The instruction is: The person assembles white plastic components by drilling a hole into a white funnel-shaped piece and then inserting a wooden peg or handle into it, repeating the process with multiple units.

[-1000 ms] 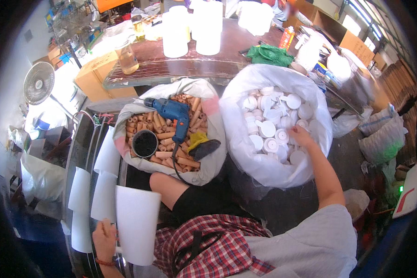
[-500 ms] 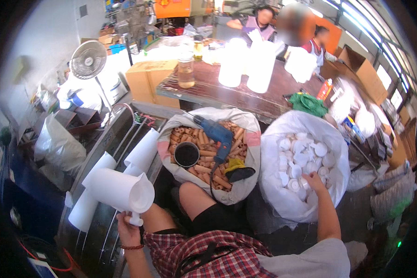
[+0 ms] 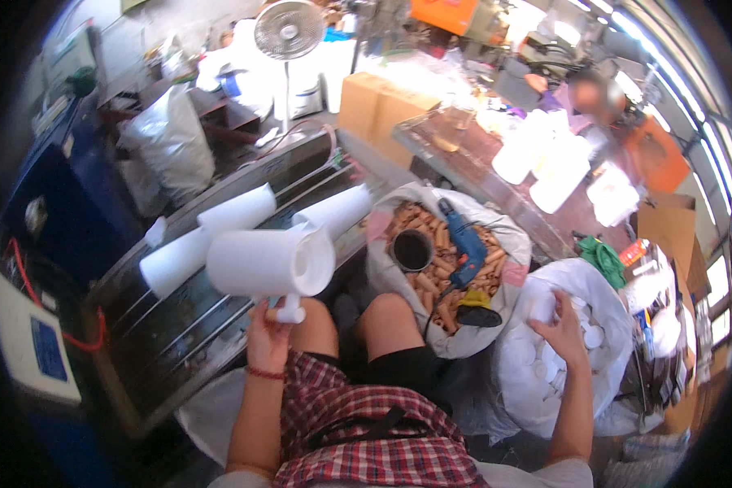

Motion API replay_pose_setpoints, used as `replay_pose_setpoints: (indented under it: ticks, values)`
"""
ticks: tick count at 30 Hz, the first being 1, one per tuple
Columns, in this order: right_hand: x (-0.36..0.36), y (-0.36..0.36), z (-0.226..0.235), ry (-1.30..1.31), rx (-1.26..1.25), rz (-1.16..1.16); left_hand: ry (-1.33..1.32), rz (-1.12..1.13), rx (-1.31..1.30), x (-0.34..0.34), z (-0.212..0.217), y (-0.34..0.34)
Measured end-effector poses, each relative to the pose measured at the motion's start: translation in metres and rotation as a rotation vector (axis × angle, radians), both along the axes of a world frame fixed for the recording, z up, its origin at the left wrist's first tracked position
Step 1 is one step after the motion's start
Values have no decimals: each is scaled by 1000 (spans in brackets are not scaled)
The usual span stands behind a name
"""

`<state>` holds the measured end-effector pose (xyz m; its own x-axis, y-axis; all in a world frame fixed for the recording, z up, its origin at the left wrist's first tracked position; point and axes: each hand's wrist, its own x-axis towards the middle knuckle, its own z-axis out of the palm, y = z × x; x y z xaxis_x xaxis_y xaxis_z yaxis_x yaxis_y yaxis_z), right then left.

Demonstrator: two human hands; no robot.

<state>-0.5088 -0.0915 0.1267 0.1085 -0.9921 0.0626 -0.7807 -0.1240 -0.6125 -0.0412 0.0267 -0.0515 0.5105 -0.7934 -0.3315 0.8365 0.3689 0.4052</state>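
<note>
My left hand (image 3: 268, 332) grips the small stem of a large white paper cone (image 3: 270, 262), held up sideways over a metal rack (image 3: 183, 325). My right hand (image 3: 559, 329) reaches into a white sack (image 3: 545, 382) of small white round caps and touches them with spread fingers; whether it holds one is hidden. Between my knees stands another sack (image 3: 443, 268) full of brown cardboard tubes, with a blue power drill (image 3: 466, 244) and a dark round cup (image 3: 412, 250) lying on top.
More white cones (image 3: 236, 213) lie on the rack. A standing fan (image 3: 289, 32), cardboard boxes (image 3: 374, 110) and a brown table (image 3: 496, 179) with white containers are behind. Another person (image 3: 594, 98) sits at the far side. A blue machine (image 3: 41, 236) is at my left.
My left hand has lifted the white cone from low beside the rack up to chest height and turned it sideways. The view swung left. My right hand stays in the sack of caps.
</note>
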Motion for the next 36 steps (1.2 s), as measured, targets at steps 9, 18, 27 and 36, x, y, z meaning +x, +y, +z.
replay_pose_setpoints:
  ticks: [9,18,27,36]
  values:
    - [291,-6,-4,-170,-385,1029,28,32,26,-18,28,25]
    - [320,-5,-15,27,-538,1198,-83,57,48,-16,40,36]
    - [325,-12,-19,252,-732,1358,-18,32,71,-18,27,37]
    - [325,-7,-14,405,-683,1103,-4,194,91,-1,42,40]
